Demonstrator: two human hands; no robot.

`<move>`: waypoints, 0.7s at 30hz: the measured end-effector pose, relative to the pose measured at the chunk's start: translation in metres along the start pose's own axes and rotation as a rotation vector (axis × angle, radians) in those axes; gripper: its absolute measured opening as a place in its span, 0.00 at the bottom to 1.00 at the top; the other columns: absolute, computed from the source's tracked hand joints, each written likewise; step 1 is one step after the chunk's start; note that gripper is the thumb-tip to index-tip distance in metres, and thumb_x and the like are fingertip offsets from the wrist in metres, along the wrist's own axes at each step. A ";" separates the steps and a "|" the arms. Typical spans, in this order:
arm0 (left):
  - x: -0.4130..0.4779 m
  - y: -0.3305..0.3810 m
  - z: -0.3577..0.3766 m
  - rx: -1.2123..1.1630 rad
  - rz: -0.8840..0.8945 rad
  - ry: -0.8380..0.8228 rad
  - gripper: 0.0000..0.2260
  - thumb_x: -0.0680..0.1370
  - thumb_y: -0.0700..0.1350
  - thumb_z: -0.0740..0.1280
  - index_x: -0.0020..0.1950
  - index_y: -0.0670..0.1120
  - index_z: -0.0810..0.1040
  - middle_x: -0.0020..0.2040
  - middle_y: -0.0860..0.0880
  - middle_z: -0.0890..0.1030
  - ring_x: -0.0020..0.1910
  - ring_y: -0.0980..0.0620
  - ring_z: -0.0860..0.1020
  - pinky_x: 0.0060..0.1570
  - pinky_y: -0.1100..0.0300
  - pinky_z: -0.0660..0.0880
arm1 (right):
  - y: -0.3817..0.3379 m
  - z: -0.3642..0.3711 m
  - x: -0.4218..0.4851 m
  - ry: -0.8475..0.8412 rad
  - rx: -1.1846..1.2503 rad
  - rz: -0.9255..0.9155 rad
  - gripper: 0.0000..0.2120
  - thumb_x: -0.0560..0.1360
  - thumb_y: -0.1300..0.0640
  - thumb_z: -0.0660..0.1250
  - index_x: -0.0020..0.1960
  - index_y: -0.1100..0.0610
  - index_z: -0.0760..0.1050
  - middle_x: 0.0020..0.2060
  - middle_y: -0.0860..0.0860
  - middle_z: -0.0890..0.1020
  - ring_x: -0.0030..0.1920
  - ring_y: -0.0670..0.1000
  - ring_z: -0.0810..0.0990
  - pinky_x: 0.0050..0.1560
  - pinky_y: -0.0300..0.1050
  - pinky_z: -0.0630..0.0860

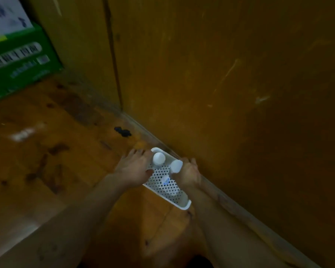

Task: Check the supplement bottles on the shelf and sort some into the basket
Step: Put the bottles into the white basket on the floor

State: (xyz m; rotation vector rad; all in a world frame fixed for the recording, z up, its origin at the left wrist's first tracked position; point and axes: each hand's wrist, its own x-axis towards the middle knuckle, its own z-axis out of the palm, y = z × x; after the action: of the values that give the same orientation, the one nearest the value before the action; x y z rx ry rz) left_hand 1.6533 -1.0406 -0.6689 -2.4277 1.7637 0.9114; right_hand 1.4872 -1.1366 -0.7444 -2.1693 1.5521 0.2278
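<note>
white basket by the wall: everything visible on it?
The basket is a white, oblong, shallow tray, plastic by the look, its floor perforated with round holes. It sits on the wooden surface, long side along the wall. Two white-capped bottles stand at its far end; a blurred white thing with a blue mark lies mid-floor. The left hand grips its left rim, the right hand its wall-side rim.

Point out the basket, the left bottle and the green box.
basket (184, 206): head view, near corner of rim.
left bottle (158, 157): head view, top of cap.
green box (21, 74): head view, front face.
</note>
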 end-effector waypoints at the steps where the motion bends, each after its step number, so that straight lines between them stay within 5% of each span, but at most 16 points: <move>1: 0.009 -0.006 0.015 0.009 0.010 0.002 0.24 0.80 0.55 0.62 0.73 0.50 0.60 0.70 0.46 0.67 0.69 0.42 0.63 0.65 0.47 0.65 | 0.005 0.013 0.011 0.002 -0.017 0.007 0.24 0.70 0.46 0.72 0.63 0.53 0.70 0.61 0.53 0.73 0.64 0.55 0.70 0.61 0.46 0.70; 6: 0.041 -0.026 0.059 0.040 0.044 0.002 0.25 0.80 0.55 0.62 0.74 0.50 0.60 0.71 0.46 0.66 0.70 0.42 0.63 0.67 0.45 0.64 | 0.017 0.062 0.045 0.012 -0.036 -0.036 0.29 0.73 0.51 0.71 0.69 0.57 0.66 0.66 0.56 0.67 0.67 0.59 0.67 0.61 0.52 0.71; 21: 0.042 -0.021 0.075 0.136 0.079 0.065 0.23 0.80 0.55 0.62 0.72 0.49 0.62 0.69 0.45 0.69 0.69 0.42 0.64 0.66 0.43 0.63 | 0.026 0.095 0.045 0.146 -0.031 -0.096 0.17 0.76 0.57 0.67 0.63 0.59 0.72 0.62 0.57 0.72 0.64 0.59 0.70 0.58 0.53 0.72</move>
State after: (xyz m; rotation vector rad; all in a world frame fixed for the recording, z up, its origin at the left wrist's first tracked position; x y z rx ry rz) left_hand 1.6469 -1.0450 -0.7570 -2.3438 1.8883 0.7001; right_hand 1.4908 -1.1382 -0.8521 -2.3236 1.5250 0.0647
